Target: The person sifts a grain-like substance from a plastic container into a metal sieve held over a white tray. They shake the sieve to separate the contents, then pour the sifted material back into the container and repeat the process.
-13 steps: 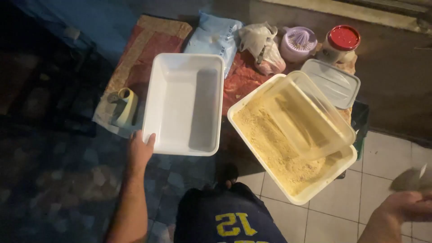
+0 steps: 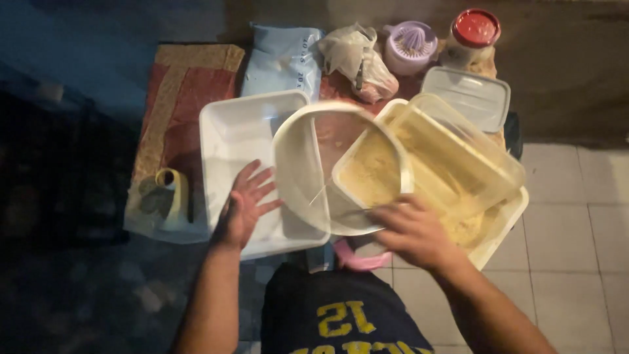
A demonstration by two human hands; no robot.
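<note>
Two hands are at work over a low table: a round white sieve [image 2: 314, 170] is gripped at its near rim by the right hand [image 2: 411, 231], fingers curled over the edge, and held tilted between a white rectangular tray [image 2: 229, 141] and a larger white tub of yellowish meal [image 2: 504, 219]. The left hand [image 2: 244, 206] is laid flat in the tray, fingers spread, nothing grasped. The sieve is judged light and stiff, its mesh thin and easily dented; the rim is the sound place for a hold, and some slipperiness from the meal dust is likely. A clear plastic container [image 2: 458, 151] rests slanted in the tub, just beside the sieve, crowding that side. Farther back are noted a clear lid [image 2: 468, 95], a lilac juicer [image 2: 409, 46], a red-capped jar [image 2: 473, 33], a crumpled plastic bag [image 2: 357, 59] and a pale blue packet [image 2: 282, 62]. A yellow tape roll [image 2: 171, 193] lies left of the tray.
</note>
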